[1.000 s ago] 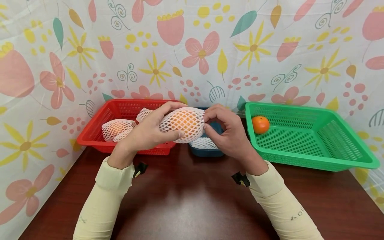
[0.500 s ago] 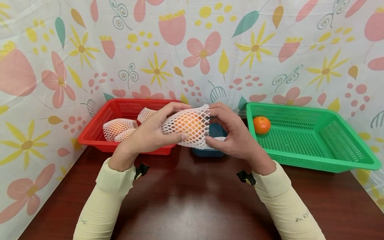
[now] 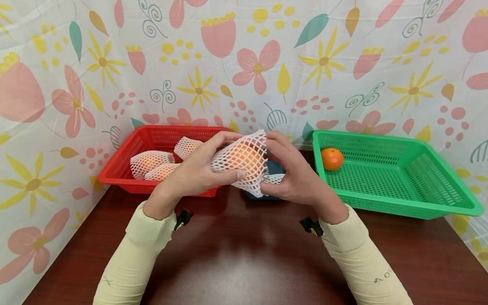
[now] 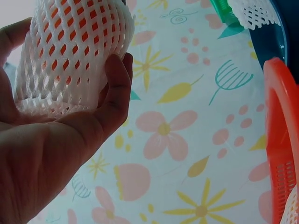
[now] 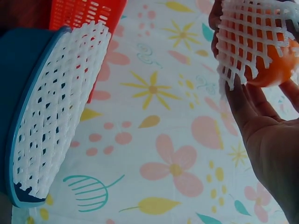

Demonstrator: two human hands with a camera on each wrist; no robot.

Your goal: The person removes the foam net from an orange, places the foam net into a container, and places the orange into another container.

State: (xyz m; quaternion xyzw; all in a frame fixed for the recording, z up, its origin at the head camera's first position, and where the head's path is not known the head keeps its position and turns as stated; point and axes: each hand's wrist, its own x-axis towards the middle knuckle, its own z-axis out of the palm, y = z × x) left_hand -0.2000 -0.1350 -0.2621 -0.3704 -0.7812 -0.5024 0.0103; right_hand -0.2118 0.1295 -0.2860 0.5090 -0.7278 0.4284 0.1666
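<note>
An orange (image 3: 245, 160) sits inside a white foam net sleeve (image 3: 256, 188) between my two hands, above the table. My left hand (image 3: 198, 169) grips the sleeved orange from the left, thumb across its front. On the other side, my right hand (image 3: 299, 173) has thumb and fingers at the flared open end of the sleeve. In the right wrist view, part of the orange (image 5: 271, 70) shows bare past the sleeve's edge, close to the fingers. The left wrist view shows the left palm and fingers curled round the sleeve (image 4: 70, 51).
A red basket (image 3: 126, 183) at the left holds several sleeved fruits. The green basket (image 3: 385, 204) at the right holds one bare orange (image 3: 332, 159). Behind my hands stands a dark blue container (image 5: 18, 70) with a loose foam net (image 5: 63, 102) in it.
The right hand went from pinching the sleeve's narrow end to spreading that end wide. The orange has shifted right towards the opening, and the left hand moved slightly right.
</note>
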